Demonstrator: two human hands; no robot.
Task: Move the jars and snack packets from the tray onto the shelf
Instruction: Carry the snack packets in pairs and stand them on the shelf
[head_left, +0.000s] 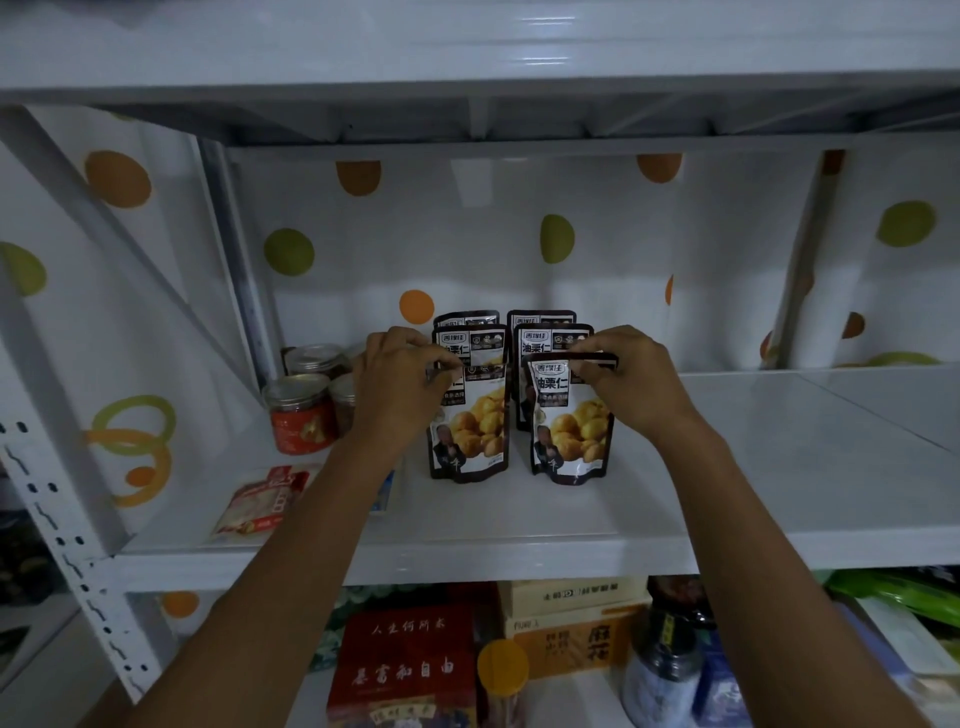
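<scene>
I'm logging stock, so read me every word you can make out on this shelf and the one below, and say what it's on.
"油栗仁": right packet
"人生何所求" and "暴富和自由": red box
"麻花": orange box
Left packet: title mostly hidden by the left hand
Too small or blurred to read: packet logos and small print, jar label, flat packet

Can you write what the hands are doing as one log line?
left hand: pinches top of left front packet | right hand: pinches top of right front packet | both: upright on shelf | jars: at shelf's left
</scene>
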